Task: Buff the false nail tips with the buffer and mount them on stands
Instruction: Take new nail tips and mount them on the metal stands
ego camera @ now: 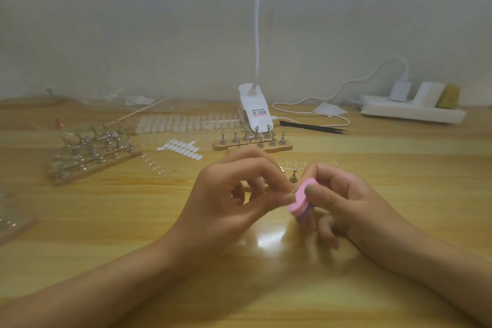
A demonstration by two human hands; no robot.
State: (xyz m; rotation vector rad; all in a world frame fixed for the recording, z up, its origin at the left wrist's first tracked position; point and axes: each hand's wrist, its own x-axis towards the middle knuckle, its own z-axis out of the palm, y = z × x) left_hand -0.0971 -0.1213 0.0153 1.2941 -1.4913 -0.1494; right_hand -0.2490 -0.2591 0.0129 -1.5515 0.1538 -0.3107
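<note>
Here, the right hand (343, 202) grips the pink buffer (303, 198); the left hand (231, 194) pinches a tiny piece (290, 191) against it, too small to identify. Fingers partly hide one stand (293, 176). Behind: stand racks (95, 157), nail tips (186, 124), clip lamp (254, 108), power strip (412, 112). Wooden table (106, 221), pale wall (133, 21).

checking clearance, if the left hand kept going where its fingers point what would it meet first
The pink buffer in the right hand; the left hand looks to be touching it, though depth is unclear.
</note>
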